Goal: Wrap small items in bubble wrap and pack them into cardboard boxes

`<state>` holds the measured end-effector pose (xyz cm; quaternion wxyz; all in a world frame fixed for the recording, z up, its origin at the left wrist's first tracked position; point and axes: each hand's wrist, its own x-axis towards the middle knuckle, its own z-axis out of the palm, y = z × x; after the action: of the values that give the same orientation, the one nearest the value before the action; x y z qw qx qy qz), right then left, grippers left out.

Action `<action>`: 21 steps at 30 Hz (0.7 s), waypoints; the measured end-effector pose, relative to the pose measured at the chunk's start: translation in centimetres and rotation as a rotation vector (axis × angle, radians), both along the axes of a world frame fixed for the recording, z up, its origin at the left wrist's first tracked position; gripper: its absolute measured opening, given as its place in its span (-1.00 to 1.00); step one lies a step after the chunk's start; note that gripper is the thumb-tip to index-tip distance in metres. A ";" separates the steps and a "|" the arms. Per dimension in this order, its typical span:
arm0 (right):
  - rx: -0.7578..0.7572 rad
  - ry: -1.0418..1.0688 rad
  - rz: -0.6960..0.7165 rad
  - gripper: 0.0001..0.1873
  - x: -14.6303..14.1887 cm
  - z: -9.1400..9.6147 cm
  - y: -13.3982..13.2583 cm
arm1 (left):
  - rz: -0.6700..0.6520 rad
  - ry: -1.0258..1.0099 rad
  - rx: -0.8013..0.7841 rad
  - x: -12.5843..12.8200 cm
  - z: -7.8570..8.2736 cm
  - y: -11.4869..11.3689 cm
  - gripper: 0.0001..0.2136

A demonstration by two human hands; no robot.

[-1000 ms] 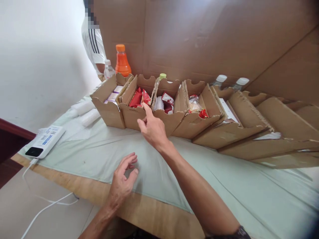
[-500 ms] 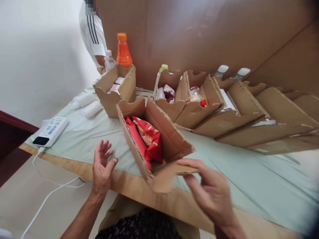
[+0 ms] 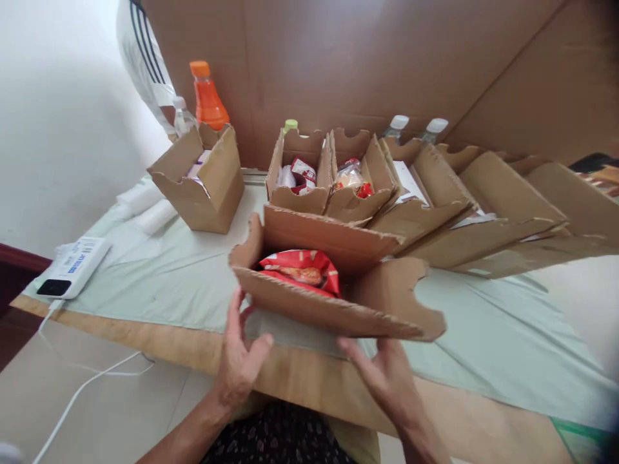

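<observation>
An open-topped cardboard box (image 3: 300, 303) lies lengthwise in front of me. Inside it rests a shiny red snack packet (image 3: 304, 270) with a food picture. My left hand (image 3: 244, 357) is open at the box's near left corner, its fingers apart, their tips at the cardboard and the thumb held clear. Below the right part of the near wall, my right hand (image 3: 382, 374) holds the box; its thumb shows at the lower edge and the fingertips are hidden by the cardboard.
Behind stands a row of similar boxes (image 3: 425, 222) with packets inside. Another box (image 3: 217, 200) is at the left, near an orange bottle (image 3: 209, 96). A white device (image 3: 75, 267) with a cable lies on the green cloth (image 3: 188, 296). A person's striped sleeve (image 3: 145, 48) shows behind.
The box has turned from pointing toward me to lying crosswise. My right hand has left its end wall for the near long side. My left hand has come up to the box.
</observation>
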<state>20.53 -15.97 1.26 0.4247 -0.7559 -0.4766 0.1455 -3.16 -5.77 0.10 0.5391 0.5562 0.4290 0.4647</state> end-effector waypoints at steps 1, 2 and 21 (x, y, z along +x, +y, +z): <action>0.015 0.004 -0.059 -0.62 1.1 0.3 1.1 | -0.052 0.000 -0.005 1.3 0.1 0.3 -0.21; 0.017 0.006 -0.114 -0.61 2.3 0.7 2.1 | -0.109 0.002 -0.007 2.7 0.2 0.7 -0.19; -0.169 -0.206 -0.188 -0.41 4.3 -3.8 1.3 | 0.748 0.882 0.150 -12.2 3.6 25.4 -0.34</action>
<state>24.87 -14.66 -2.53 0.3199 -0.8412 -0.4309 0.0664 -15.37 19.67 3.70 0.0679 0.5446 0.7461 0.3770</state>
